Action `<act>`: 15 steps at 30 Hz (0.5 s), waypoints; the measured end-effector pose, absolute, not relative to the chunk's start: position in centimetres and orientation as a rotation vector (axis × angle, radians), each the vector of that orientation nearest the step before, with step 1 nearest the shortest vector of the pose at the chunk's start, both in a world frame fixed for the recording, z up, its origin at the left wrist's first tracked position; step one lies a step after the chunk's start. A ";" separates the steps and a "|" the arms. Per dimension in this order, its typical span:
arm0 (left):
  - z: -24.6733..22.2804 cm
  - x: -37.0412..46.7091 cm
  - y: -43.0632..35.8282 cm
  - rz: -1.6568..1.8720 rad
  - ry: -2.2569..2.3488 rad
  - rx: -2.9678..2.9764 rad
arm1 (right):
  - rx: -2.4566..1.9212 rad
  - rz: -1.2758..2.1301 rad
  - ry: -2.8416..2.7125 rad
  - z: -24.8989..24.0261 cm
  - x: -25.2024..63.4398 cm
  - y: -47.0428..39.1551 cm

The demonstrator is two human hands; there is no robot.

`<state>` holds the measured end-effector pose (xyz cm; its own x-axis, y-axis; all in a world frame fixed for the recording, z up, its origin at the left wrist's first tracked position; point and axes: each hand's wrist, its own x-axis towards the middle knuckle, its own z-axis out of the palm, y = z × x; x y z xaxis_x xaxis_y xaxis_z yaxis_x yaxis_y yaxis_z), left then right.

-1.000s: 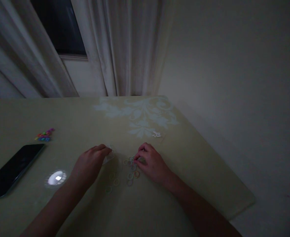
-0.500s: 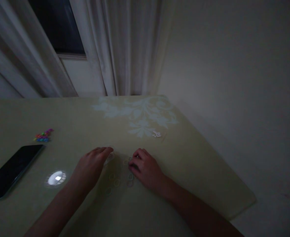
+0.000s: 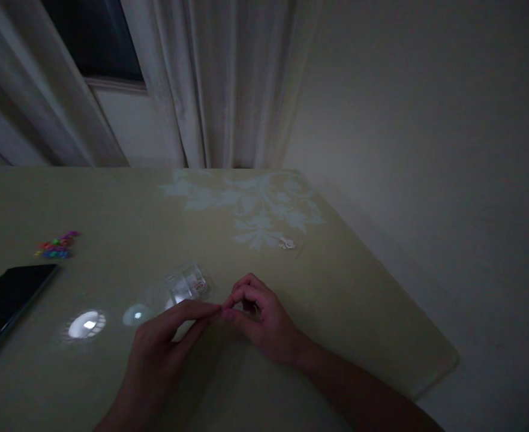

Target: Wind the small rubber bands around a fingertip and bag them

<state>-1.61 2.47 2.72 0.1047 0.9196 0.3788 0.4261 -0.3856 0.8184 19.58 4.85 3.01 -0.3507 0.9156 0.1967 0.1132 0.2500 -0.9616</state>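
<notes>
My left hand (image 3: pixel 165 336) reaches in from the lower left, its thumb and fingers drawn together in a pinch. Its fingertips meet those of my right hand (image 3: pixel 264 318), whose thumb and forefinger are also pinched together. Whatever lies between the fingertips is too small and dark to make out. Just beyond my left fingers, a small clear plastic box (image 3: pixel 186 285) rests on the table, with a little brownish thing showing at its right end.
A dark phone (image 3: pixel 12 306) lies at the left, below a small pile of colourful beads (image 3: pixel 57 247). Small white pieces (image 3: pixel 286 243) lie past my right hand on the pale table (image 3: pixel 358 312). Curtains (image 3: pixel 228 84) hang behind, and a wall (image 3: pixel 417 150) borders the right side.
My left hand has moved down off the clear box, and both hands now meet at the fingertips. The several small rings seen between the hands earlier no longer show. The view has shifted slightly.
</notes>
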 end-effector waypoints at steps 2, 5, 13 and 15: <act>2.9 -1.8 2.7 1.276 1.299 1.842 | -0.990 1.118 -1.701 2.5 19.5 4.9; 2.9 -2.0 3.2 1.345 1.310 1.790 | -1.042 0.864 -1.920 1.6 19.7 5.3; 3.1 -2.4 3.0 1.348 1.350 1.572 | -1.121 0.383 -2.419 0.5 19.2 5.4; 3.2 -2.3 2.8 1.325 1.372 1.525 | -1.123 0.398 -2.412 0.6 19.2 5.3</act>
<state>-2.34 2.81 3.23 -0.0771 0.9686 0.2362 0.2697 -0.2078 0.9402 19.19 5.32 0.60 -0.5689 0.7754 0.2741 0.6463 0.6276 -0.4342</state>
